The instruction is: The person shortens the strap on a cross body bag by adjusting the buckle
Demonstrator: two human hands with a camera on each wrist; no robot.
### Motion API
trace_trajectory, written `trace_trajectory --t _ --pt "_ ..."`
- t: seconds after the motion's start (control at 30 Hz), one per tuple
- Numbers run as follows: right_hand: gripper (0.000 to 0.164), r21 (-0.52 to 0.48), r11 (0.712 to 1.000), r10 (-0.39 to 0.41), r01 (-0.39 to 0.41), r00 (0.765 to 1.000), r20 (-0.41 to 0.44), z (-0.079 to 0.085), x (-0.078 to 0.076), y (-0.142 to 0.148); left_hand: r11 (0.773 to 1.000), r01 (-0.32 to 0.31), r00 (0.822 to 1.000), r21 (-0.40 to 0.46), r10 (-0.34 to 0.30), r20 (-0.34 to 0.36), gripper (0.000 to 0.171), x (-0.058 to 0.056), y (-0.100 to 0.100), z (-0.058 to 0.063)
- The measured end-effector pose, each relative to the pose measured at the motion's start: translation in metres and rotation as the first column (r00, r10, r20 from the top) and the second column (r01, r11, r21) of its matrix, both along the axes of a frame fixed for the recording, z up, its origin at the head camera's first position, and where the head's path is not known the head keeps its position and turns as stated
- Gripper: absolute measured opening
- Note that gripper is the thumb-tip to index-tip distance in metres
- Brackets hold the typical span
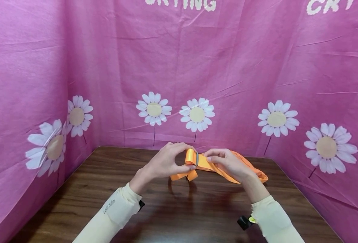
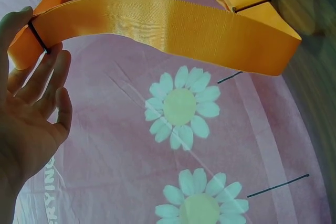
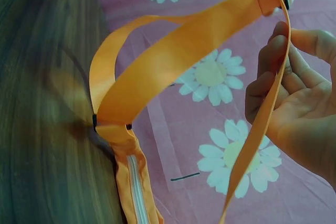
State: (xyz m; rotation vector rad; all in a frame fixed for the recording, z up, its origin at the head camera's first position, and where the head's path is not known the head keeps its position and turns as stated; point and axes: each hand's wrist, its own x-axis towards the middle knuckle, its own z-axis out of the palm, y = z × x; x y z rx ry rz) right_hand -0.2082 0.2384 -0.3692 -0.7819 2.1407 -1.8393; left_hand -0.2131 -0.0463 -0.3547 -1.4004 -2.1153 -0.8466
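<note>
An orange webbing strap [image 1: 205, 162] runs between both hands above the wooden table. My left hand [image 1: 165, 161] pinches it at the black slide buckle [image 1: 197, 159], thumb below and fingers above. Just right of the buckle, my right hand [image 1: 231, 164] pinches the strap between thumb and fingers. In the left wrist view the strap makes a broad loop down to a second black ring [image 2: 252, 4]. The right wrist view shows an orange fabric piece with a pale zipper [image 3: 137, 190] joined at that ring. Part of the strap is hidden behind my right hand.
The dark wooden table [image 1: 167, 216] lies beneath both forearms. Pink cloth [image 1: 179, 67] printed with white daisies and lettering hangs around the back and sides. A black wrist device [image 1: 244, 222] shows by the right sleeve.
</note>
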Motion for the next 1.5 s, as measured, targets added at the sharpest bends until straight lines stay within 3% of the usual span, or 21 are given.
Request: trace_trajectory --t 0.5,0.87,1.13,1.4,1.5 --pt "0.025 0.05 0.999 0.005 -0.002 0.999 -0.045 0.007 0.002 -0.005 0.996 0.086 0.995 0.033 -0.087 0.041 0.049 -0.004 0.006 -0.002" --pt "0.029 0.125 0.991 -0.039 0.041 0.999 -0.019 0.01 0.011 -0.013 0.999 -0.006 0.999 -0.039 0.007 0.032 0.049 0.0 0.008 -0.005" --pt "0.031 0.177 0.984 0.012 -0.015 1.0 0.018 0.007 0.011 -0.017 0.998 -0.043 0.999 -0.055 0.044 0.022 0.05 0.001 0.008 -0.007" --pt "0.027 0.065 0.998 -0.028 0.025 0.999 0.042 0.007 0.011 -0.018 0.994 -0.098 0.994 -0.044 0.1 0.036 0.06 -0.001 0.009 -0.011" --pt "0.025 -0.003 0.999 -0.034 0.034 0.997 0.067 0.008 0.012 -0.018 0.99 -0.126 0.992 -0.064 0.126 0.007 0.06 -0.003 0.011 -0.013"
